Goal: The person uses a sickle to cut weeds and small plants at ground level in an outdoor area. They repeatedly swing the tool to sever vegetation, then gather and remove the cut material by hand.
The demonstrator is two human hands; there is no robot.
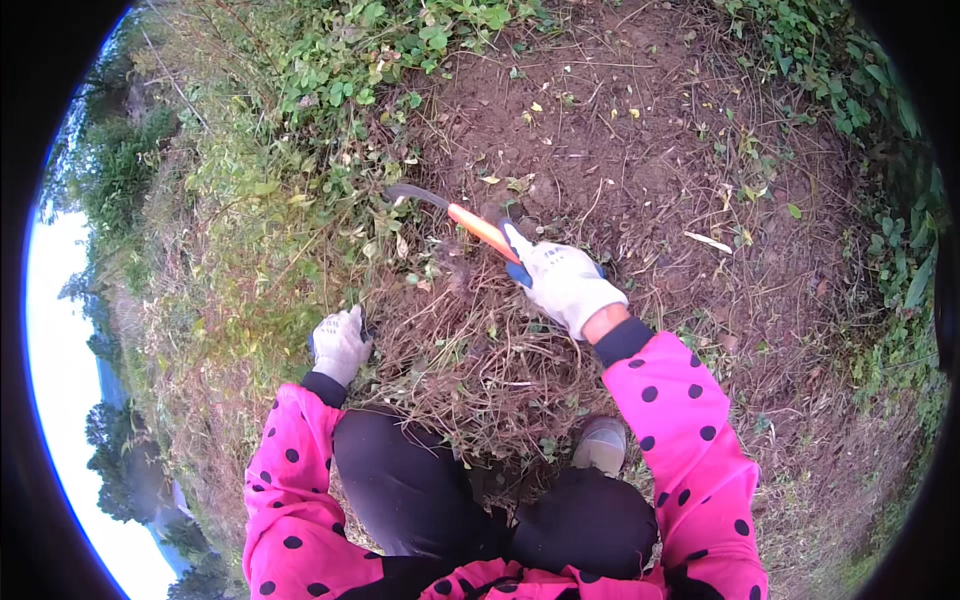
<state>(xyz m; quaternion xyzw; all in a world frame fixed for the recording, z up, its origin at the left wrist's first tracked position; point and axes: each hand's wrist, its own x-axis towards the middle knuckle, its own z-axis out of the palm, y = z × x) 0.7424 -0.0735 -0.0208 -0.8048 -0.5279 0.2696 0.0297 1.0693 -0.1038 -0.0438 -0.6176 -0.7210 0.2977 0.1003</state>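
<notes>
My right hand (570, 283), in a white work glove with blue on its palm side, is wrapped round the orange handle of a sickle (480, 232). The sickle's curved dark blade points left and meets the edge of the green weeds (375, 205). My left hand (341, 345), gloved the same way, is closed low down beside the weeds on the left. Its fingers curl away from view, so whatever they hold is hidden. Between my hands lies a heap of pulled, dry stems and roots (500, 370), in front of my knees.
Bare brown soil (610, 130) with scattered dry stalks stretches ahead and to the right. Leafy plants (385, 45) grow at the far left, and more greenery (890, 230) lines the right side. My shoe (601, 446) is beside the heap.
</notes>
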